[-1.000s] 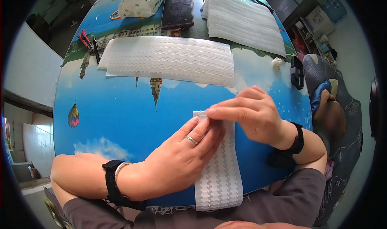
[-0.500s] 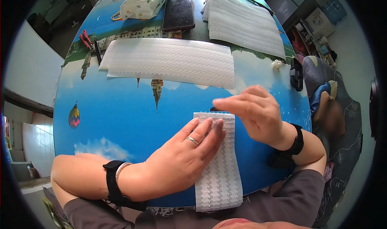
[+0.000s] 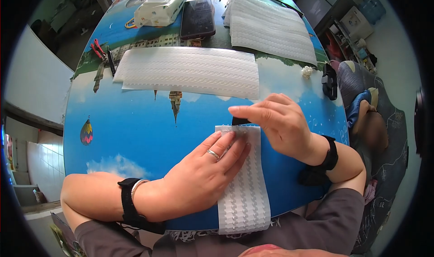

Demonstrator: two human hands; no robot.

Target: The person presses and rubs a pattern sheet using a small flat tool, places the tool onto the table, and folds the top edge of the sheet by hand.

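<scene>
A white strip (image 3: 244, 202) with rows of small raised bits lies lengthwise before me, its lower end at the table's near edge. My left hand (image 3: 203, 171), wearing a ring, lies flat across the strip's upper part with fingers stretched out. Just beyond those fingertips, my right hand (image 3: 278, 123) is closed on a small flat black tool (image 3: 239, 121). The tool's lower edge is at the strip's far end; its exact kind is hidden by the fingers.
Several white strips (image 3: 190, 71) lie across the mid-table, with a larger stack (image 3: 271, 30) behind. Further back are a wipes pack (image 3: 161, 7) and a phone (image 3: 198, 18). Red-handled pliers (image 3: 96, 49) and a black pen (image 3: 111, 61) lie left; a white beaded bit (image 3: 307, 72) lies right.
My right hand has shifted slightly left along the strip's far end, and more of the black tool shows. My left hand stays flat on the strip; the whole view has shifted slightly.
</scene>
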